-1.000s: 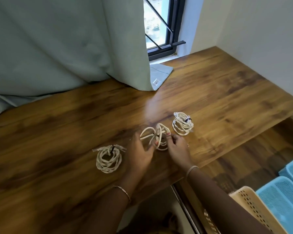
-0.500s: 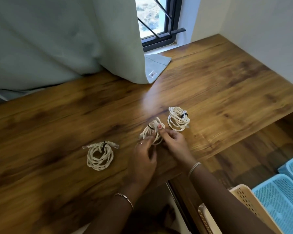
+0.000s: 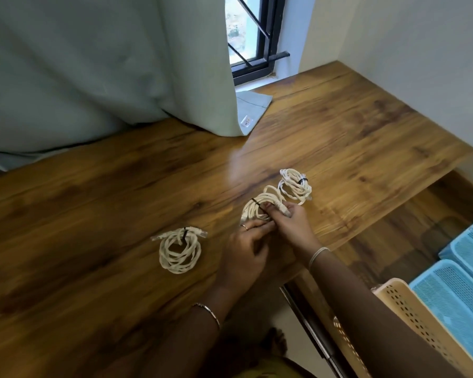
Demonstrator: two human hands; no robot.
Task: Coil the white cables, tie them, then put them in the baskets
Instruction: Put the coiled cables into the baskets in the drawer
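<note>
Right now both hands are closed on the middle coil of white cable. The right hand pinches its right side, fingers curled over the bunched strands and one plug end poking out under them. The left hand meets it from the near side, its fingertips tucked against the coil's lower edge and touching the right hand; how far they wrap under the strands is hidden. A black tie crosses the strands just left of the right thumb. A ring sits on one left finger, a bracelet on the left wrist, and a pale bangle on the right wrist.

This coil rests on the table, near its front edge. Just beyond and to the right lies the right coil, bound with a dark band, touching or almost touching the held one. Well to the left lies the left coil, flat, with a black tie at its top and two clear plugs sticking out sideways.

Farther back, a pale green curtain drapes onto the table, and a dark-framed window shows beside it. Low on the right, beyond the table's edge, stand a beige basket and two blue baskets, side by side.
</note>
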